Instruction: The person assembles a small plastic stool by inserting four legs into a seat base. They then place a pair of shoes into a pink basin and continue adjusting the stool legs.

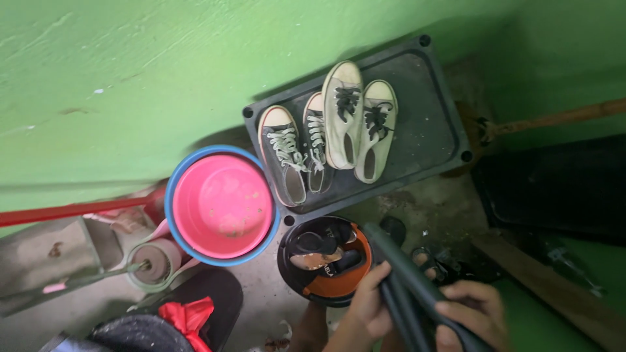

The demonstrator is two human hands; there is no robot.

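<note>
Rods gripped low, over the shoe corner

Rods [407,277] fill both my hands at the bottom of the view: a bundle of dark, matte tubes, slanting from lower right up to the left, their blunt top end poking out near the black-and-orange tub [324,261]. My left hand [368,306] is wrapped shut around the lower stretch of the bundle, thumb side up; my right hand [473,313] is closed over the same bundle a little further down, fingers curled across the top. How many tubes there are I can't quite count (two or three, they blur together).

To handle them well, I judge I should keep both grips tight and the tubes parallel, so none slides out of the bunch, and mind the leading end: it sits just beside the tub with the sandals in it, and a careless swing would knock that or the pink basin [222,205] further left. Lifting the tip before turning seems the safer way.

Beyond the tub, a black tray [437,124] lies on the floor against the green wall [130,72], carrying two pairs of canvas sneakers [329,130]. More sandals [433,257] lie on the floor beside my right hand.
</note>
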